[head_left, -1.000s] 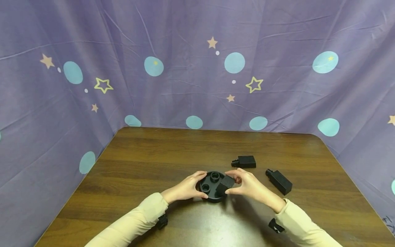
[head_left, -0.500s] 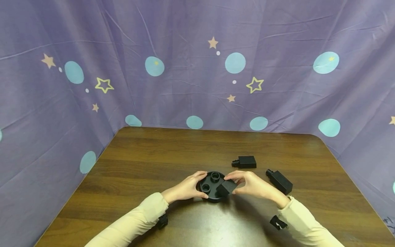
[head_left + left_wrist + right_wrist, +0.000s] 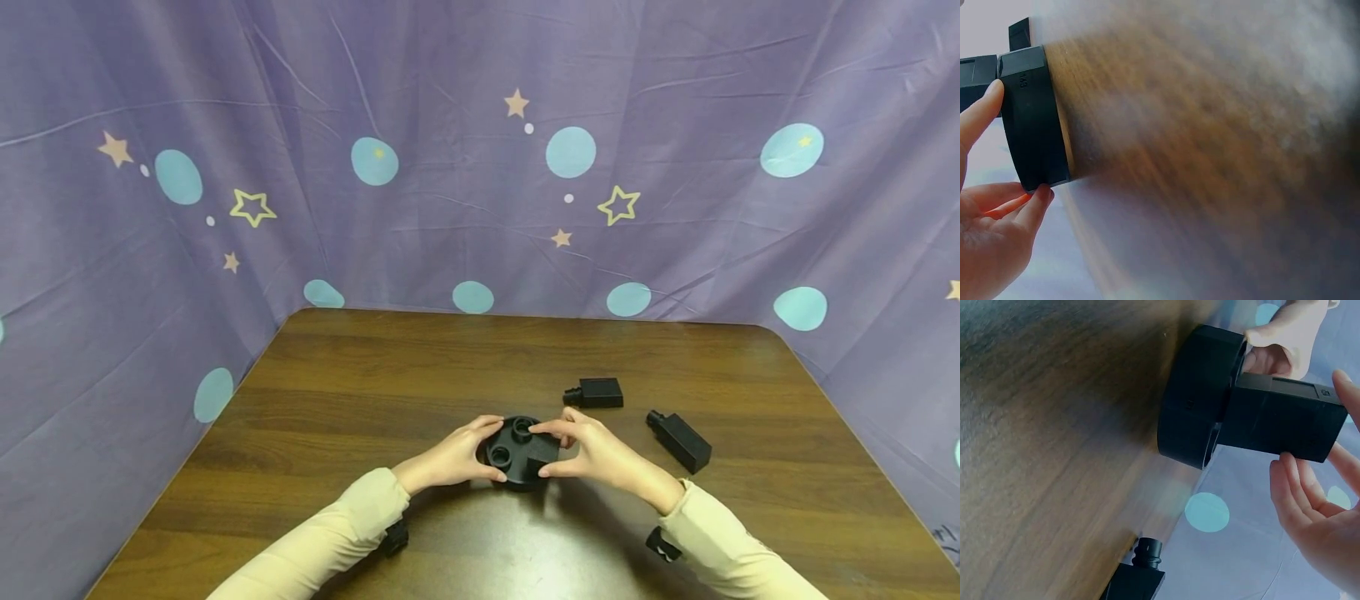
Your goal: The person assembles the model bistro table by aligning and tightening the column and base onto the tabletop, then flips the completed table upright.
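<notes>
A black round base [image 3: 513, 446] lies on the table, with two ring-shaped sockets showing on its top. My left hand [image 3: 453, 454] holds it by the rim, thumb at the near side and fingers at the far side. On the base's right part stands a black rectangular block [image 3: 1279, 419], upright in the right wrist view, its lower end hidden at the base. My right hand [image 3: 603, 454] grips this block near its upper end. In the left wrist view, left fingertips press the side wall of the base [image 3: 1035, 125].
Two similar black blocks with ribbed pegs lie on the wooden table [image 3: 360, 375]: one block [image 3: 602, 392] behind the right hand, another block [image 3: 684, 443] to its right. A purple curtain [image 3: 450, 167] with stars and dots hangs along the table's back and sides.
The black block has turned on the base, and my right hand has shifted left and regripped it. The left hand and the base have stayed in place.
</notes>
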### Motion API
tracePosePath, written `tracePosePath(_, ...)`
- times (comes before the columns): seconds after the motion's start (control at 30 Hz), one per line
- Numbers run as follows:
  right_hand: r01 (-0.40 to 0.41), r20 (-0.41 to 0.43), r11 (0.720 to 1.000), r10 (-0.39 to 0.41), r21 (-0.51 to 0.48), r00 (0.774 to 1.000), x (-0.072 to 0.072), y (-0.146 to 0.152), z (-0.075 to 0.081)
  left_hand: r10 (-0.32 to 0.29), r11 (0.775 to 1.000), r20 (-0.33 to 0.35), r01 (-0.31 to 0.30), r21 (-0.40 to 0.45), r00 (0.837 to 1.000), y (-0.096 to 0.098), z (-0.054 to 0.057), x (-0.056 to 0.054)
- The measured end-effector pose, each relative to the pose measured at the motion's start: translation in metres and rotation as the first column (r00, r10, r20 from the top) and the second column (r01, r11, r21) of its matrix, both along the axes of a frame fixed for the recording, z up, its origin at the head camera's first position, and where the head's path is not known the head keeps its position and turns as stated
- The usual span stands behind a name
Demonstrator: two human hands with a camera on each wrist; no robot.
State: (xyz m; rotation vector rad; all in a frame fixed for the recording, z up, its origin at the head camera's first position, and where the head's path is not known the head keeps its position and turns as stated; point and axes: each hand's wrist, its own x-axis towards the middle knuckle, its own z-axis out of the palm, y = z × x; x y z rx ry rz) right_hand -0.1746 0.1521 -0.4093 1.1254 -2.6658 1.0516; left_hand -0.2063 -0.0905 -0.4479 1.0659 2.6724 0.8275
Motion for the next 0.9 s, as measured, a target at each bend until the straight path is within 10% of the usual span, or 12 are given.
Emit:
tracePosePath(0.3, -0.028, 0.022, 0.998, 0.027, 0.048, 0.999, -0.003, -0.002, 0.003, -0.004, 1.0, -0.004, 0.004, 0.002, 1.0, 0.0, 0.001, 0.001)
tracePosePath(0.63, -0.129, 0.364, 0.991, 0.112, 0.023, 0.925, -0.012, 0.007, 0.017, -0.008, 1.0, -0.008, 0.008, 0.001, 1.0, 0.0, 0.0, 0.0)
tracePosePath(0.9, -0.07, 0.165, 0.998, 0.069, -0.003, 0.984, -0.015, -0.002, 0.007, -0.015, 1.0, -0.021, 0.015, 0.017, 1.0, 0.0, 0.0, 0.0)
